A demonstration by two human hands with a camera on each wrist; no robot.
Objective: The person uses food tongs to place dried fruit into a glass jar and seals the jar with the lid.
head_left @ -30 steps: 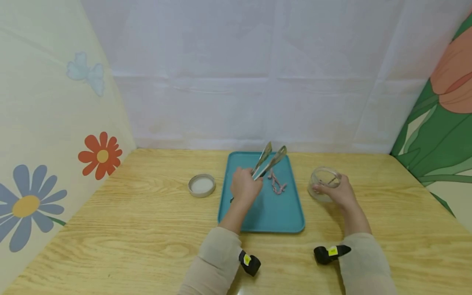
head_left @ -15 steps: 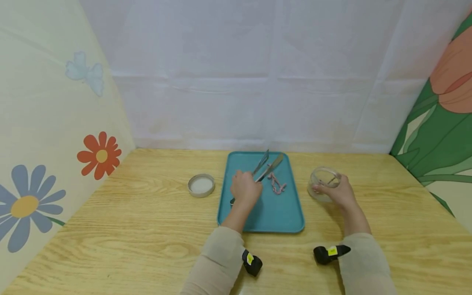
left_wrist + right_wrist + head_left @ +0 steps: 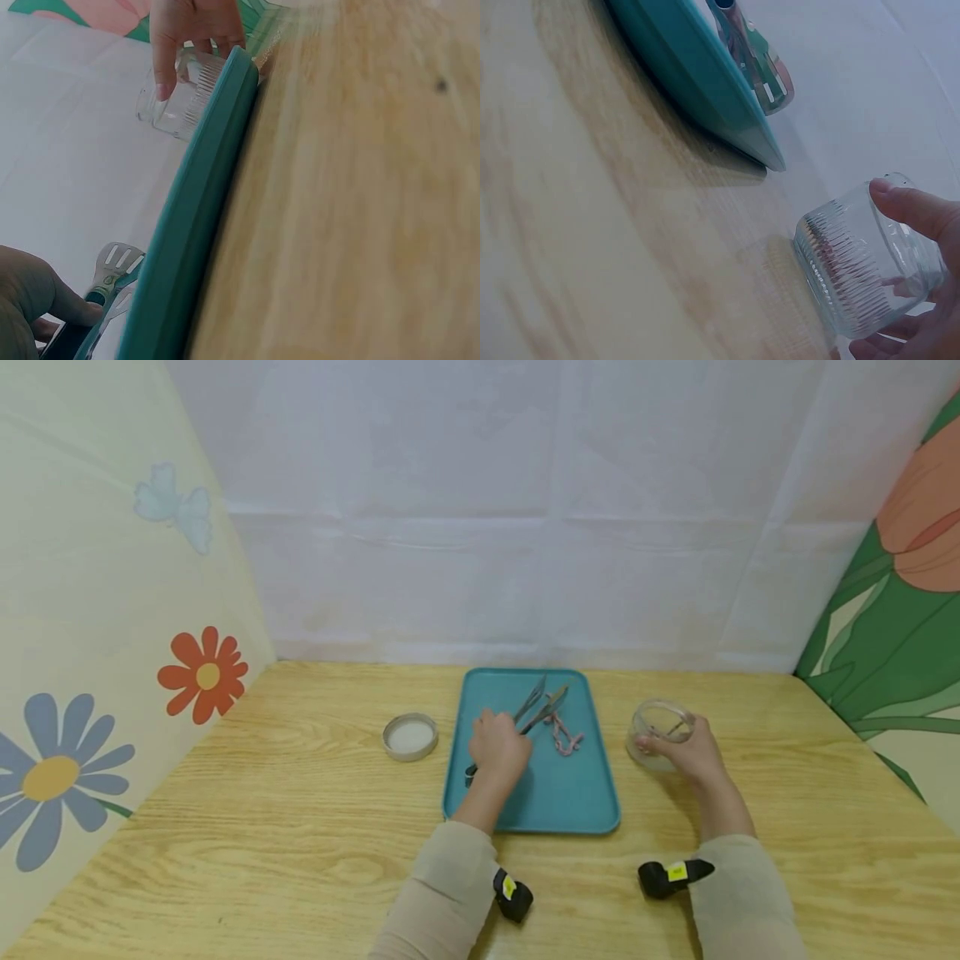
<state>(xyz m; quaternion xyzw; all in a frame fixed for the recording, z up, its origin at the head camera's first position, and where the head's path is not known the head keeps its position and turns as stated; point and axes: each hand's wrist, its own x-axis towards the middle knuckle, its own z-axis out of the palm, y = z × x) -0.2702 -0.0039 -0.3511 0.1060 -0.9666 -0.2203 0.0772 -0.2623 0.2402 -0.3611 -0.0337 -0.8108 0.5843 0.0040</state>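
In the head view my left hand grips metal tongs with dark handles over the blue-green tray. Their slotted tips are spread and point to the far side, close over pinkish twisted strips on the tray. My right hand holds a clear glass jar by its side, right of the tray. The jar is ribbed, stands upright on the table and has a little dark reddish stuff inside. From the left wrist, the tray's raised edge hides the tray's surface and the strips.
A round lid with a pale inside lies on the wooden table, left of the tray. A white cloth backdrop rises behind the table, with flower-patterned panels at both sides.
My left hand has lowered the tongs, and their tips have come down toward the tray and the strips. The right hand and the jar have stayed in place.
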